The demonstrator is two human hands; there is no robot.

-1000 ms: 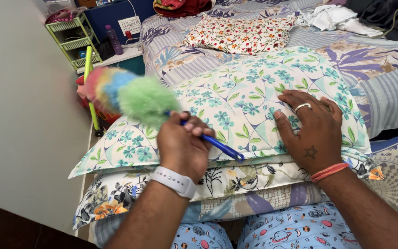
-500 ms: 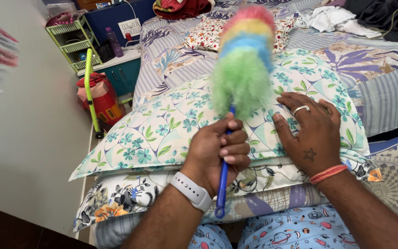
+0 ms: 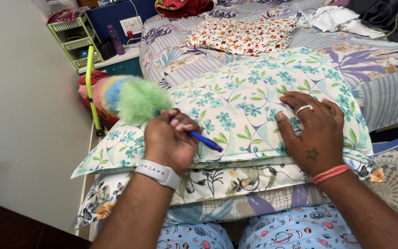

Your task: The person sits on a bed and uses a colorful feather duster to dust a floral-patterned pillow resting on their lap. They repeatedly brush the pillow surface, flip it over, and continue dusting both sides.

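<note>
My left hand (image 3: pixel 169 140) grips the blue handle of a fluffy rainbow duster (image 3: pixel 132 97), whose green, blue and pink head points left past the edge of the top pillow. My right hand (image 3: pixel 314 131) lies flat, fingers spread, on that top pillow (image 3: pixel 236 99), which is white with teal flowers and green leaves. It rests on a second floral pillow (image 3: pixel 222 177) lying across my lap. A ring shows on one finger of my right hand and a white watch on my left wrist.
A small pillow with red flowers (image 3: pixel 240 34) lies further up the striped bed (image 3: pixel 378 78). Clothes are piled at the far right. Left of the bed stand a green rack (image 3: pixel 72 39), a purple bottle (image 3: pixel 112 39) and a green-handled trolley (image 3: pixel 90 87). A plain wall fills the left.
The duster swung from the left up over the pillow's middle, then back to the left. My left hand moved left with it. My right hand stayed flat on the pillow.
</note>
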